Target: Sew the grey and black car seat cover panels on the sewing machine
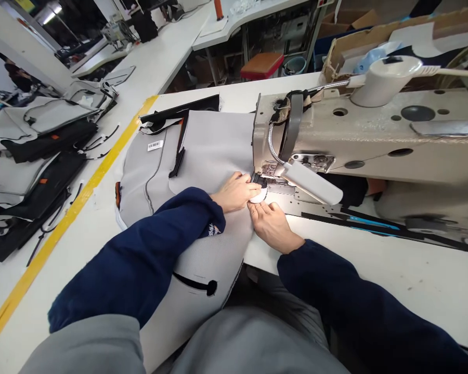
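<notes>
A grey fabric panel (210, 150) with black trim lies on the white table (393, 275) and runs under the head of a beige sewing machine (374, 135). My left hand (236, 191) rests on the fabric just left of the presser foot (262, 179), fingers curled and pressing the cloth down. My right hand (272, 223) lies beside it at the fabric's edge, fingers together, pinching the edge close to the needle. Both arms wear dark blue sleeves. A small white lamp (312, 182) on a flexible neck lights the needle area.
Stacks of grey and black cut pieces (35, 156) lie at the left beyond a yellow floor-tape line (81, 197). A black strip (374, 223) runs along the table under the machine. Cardboard boxes (374, 36) stand behind it. A red stool (262, 65) sits farther back.
</notes>
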### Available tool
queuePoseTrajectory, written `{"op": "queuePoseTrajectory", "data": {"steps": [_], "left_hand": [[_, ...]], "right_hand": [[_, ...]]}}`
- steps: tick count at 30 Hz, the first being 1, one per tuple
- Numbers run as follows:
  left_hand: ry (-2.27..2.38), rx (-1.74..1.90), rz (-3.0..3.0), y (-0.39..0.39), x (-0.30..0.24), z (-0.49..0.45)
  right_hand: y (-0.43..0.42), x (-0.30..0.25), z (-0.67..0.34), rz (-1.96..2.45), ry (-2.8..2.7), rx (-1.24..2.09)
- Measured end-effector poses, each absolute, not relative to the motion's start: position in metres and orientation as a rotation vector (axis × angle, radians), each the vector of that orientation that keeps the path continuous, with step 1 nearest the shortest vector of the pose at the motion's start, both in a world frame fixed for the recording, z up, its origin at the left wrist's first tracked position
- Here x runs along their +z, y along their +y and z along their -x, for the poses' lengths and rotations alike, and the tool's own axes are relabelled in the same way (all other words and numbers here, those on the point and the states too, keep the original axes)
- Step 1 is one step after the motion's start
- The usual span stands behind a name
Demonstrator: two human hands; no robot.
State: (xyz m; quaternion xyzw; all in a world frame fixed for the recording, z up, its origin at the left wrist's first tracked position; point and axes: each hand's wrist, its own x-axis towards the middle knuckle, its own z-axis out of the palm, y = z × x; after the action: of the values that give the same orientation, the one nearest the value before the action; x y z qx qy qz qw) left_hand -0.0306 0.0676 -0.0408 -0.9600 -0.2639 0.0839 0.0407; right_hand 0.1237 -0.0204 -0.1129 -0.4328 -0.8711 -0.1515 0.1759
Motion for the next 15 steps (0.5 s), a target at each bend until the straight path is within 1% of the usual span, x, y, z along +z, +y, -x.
{"op": "queuePoseTrajectory", "data": {"steps": [6, 10, 12, 15], "left_hand": [[-0.904, 0.207, 2.895, 0.087, -0.052, 0.021], [-1.029, 0.145, 2.930, 0.075, -0.045, 0.013], [-1.017, 0.113, 2.994, 0.054, -0.032, 0.020], [-0.930, 0.143, 3.078, 0.025, -0.013, 0.060]], "right_hand": [[-0.001, -0.116, -0.136, 1.242, -2.454, -0.346], [0.005, -0.120, -0.145, 1.233, -2.405, -0.320], [0.007, -0.120, -0.149, 1.229, -2.399, -0.215], [0.010, -0.117, -0.155, 1.227, -2.348, 0.062]]}}
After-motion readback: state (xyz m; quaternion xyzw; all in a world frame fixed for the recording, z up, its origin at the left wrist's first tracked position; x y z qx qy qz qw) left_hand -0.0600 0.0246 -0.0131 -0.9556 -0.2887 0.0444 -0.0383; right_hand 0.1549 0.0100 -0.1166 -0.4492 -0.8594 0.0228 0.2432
